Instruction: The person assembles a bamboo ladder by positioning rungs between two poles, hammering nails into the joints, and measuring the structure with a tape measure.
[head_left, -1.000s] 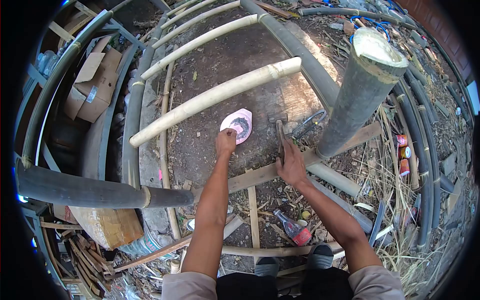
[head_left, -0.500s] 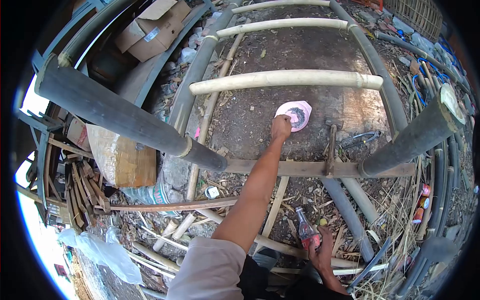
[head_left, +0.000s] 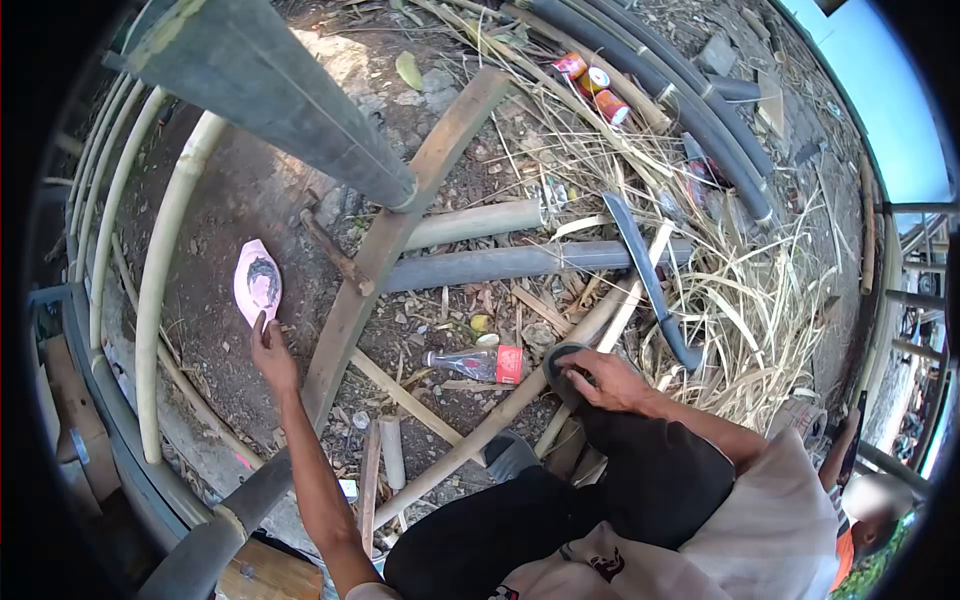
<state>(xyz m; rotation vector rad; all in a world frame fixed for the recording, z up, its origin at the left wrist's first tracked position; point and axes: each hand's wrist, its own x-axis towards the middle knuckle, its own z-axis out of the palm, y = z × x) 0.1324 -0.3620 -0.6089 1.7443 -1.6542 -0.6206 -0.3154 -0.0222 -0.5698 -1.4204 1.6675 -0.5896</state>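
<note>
My left hand (head_left: 272, 352) pinches the near rim of a pink dish (head_left: 243, 291) on the dirt. Dark, thin pieces (head_left: 264, 284) lie heaped in the dish, too small to name surely. Over by my bent knee, my right hand (head_left: 605, 382) holds nothing that I can see. Its fingers are slightly bent and apart, beside a dark rounded shape, probably my shoe. A clear glass bottle with a red label (head_left: 509, 364) lies on its side on the ground, left of that hand.
A hammer (head_left: 335, 250) leans on a wooden plank (head_left: 352, 300). Right of it, a long dark blade with a handle (head_left: 640, 262) rests across bamboo poles. A thick bamboo post (head_left: 300, 100) rises at upper left. Red cans (head_left: 610, 106) lie farther off; another person (head_left: 850, 540) is at lower right.
My right hand has let go of the bottle, which now lies on its side. My view has swung to the right. My left hand is still at the dish.
</note>
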